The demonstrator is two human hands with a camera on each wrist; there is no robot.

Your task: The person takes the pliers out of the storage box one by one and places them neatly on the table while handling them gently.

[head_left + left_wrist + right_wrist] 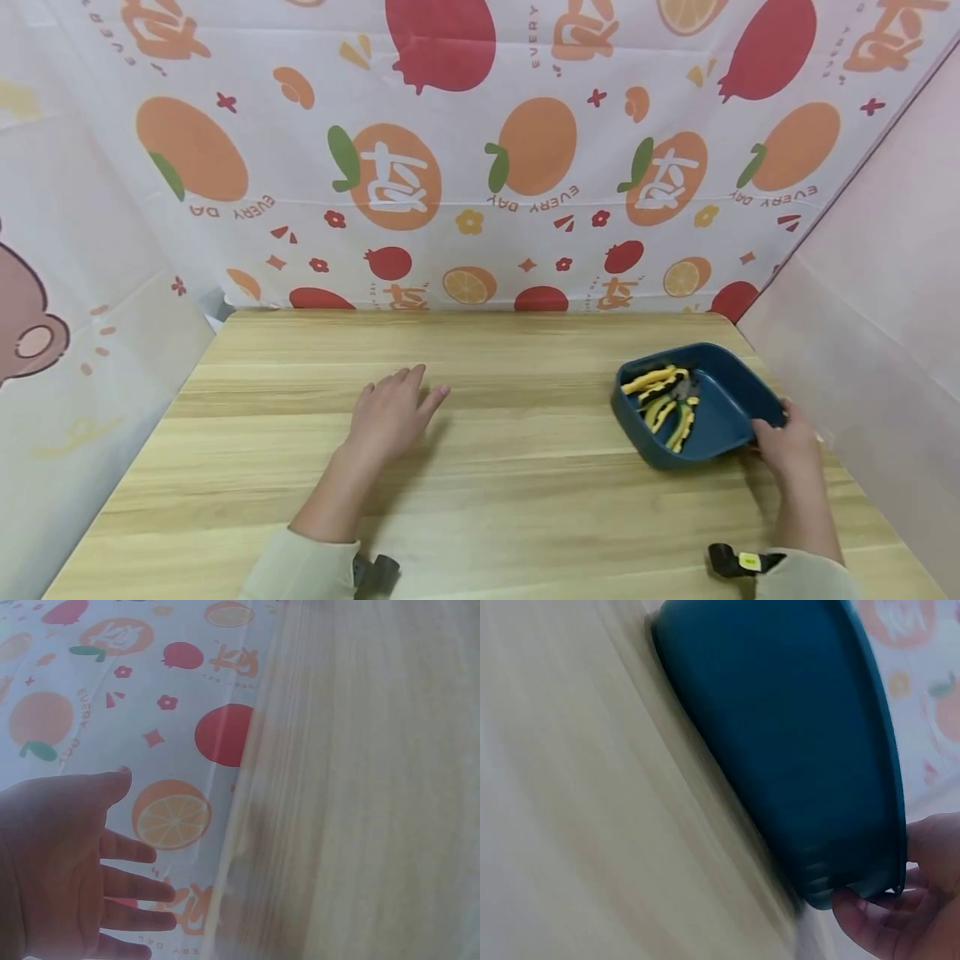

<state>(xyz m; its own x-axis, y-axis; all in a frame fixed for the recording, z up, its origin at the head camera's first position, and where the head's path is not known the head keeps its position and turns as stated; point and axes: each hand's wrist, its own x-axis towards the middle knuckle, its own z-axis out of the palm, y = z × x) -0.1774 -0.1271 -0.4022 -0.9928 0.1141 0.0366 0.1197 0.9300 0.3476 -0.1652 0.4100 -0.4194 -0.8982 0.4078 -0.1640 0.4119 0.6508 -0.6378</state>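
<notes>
Blue bin (724,413) near side wall (885,283)

Broad path, as I see it: bare desk (517,500) between left hand (390,412) and blue tray (731,421) near right edge. More bare desk toward left edge. In way: right hand (792,446), gripping tray's right corner; patterned cloth (465,158) rising along far edge; pale cloth (885,283) along right edge. Inside tray, pliers (663,408) crowd left side; right side bare.

We are counting one blue bin (723,408), at least two yellow-handled tools (649,380) inside it, two hands (392,414) (791,442), one desk (540,500).
</notes>
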